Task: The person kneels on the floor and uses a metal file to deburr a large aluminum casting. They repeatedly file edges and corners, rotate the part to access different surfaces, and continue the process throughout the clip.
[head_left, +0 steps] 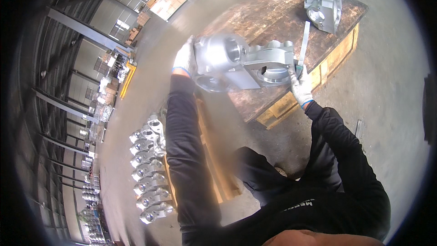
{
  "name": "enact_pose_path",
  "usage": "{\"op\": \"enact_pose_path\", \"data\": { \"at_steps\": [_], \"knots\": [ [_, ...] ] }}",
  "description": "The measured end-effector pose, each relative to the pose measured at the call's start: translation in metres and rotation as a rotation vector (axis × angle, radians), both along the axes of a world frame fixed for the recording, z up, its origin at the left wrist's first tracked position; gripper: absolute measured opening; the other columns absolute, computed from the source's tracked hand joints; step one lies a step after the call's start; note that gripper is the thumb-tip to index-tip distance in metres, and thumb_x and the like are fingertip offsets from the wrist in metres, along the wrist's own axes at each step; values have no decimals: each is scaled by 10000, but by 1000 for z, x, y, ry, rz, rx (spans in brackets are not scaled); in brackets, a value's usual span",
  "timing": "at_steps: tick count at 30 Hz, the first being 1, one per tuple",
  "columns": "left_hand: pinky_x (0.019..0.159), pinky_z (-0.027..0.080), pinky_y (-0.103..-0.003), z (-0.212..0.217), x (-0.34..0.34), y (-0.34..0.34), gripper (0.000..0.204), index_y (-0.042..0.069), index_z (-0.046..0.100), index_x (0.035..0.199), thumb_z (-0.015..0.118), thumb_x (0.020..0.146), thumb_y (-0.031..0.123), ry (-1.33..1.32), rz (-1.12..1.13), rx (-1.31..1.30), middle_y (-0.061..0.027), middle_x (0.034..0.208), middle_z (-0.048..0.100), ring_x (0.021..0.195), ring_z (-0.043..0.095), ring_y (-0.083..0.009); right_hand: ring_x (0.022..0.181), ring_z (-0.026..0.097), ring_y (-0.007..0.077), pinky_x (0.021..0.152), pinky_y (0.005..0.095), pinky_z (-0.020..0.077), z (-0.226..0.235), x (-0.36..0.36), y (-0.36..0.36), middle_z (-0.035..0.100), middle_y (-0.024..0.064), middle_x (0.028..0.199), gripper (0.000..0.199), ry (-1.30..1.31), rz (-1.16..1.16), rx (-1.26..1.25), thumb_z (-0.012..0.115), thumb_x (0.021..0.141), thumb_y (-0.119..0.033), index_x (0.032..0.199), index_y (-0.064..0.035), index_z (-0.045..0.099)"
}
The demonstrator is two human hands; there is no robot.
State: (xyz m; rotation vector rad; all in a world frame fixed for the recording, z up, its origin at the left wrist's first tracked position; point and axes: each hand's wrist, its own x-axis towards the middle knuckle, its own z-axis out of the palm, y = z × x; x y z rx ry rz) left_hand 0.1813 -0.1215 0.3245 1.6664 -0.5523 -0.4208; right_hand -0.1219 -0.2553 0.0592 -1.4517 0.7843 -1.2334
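Note:
A large silvery metal casting (268, 57) with round bores lies across my view, over the near-left part of the brown wooden bench. My left hand (184, 58), in a white glove, grips its left end; most of the fingers are hidden behind the metal. At the casting's right end, my gloved right hand (300, 87) is closed round the greenish handle of a flat file (305, 41). The file's long grey blade points away from me, and the right fingers are against or very near the casting. Whether the casting rests fully on the bench, I cannot tell.
Further castings (325, 4) stand on the far side of the bench (350, 11). A row of several castings (148, 173) is low on my left, beside a wooden pallet (223, 173). Stacked boxes (167, 2) are farther off.

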Motion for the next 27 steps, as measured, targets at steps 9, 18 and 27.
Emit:
{"op": "enact_pose_path", "data": {
  "at_steps": [9,18,27],
  "knots": [
    [839,548,-482,1,12,-19,421,-78,746,1027,459,1033,231,-1047,219,542,-311,1019,732,959,716,-424,964,716,282,833,386,566,-5,-1,63,722,191,1107,360,-17,-72,24,637,1041,-230,1319,-20,546],
    [807,528,-414,2,13,6,437,-70,738,1093,574,975,317,-402,112,162,-210,996,751,888,694,-293,943,604,84,843,256,518,-13,-57,84,672,39,1074,300,-376,315,372,668,1045,-182,1283,-29,568],
    [874,549,-355,1,10,7,400,-9,758,1071,493,1031,288,-114,-2,-17,-115,1045,762,923,706,-242,913,656,183,822,328,565,45,-105,63,657,128,1147,686,105,241,243,645,966,-76,1586,-21,358]
  ]
}}
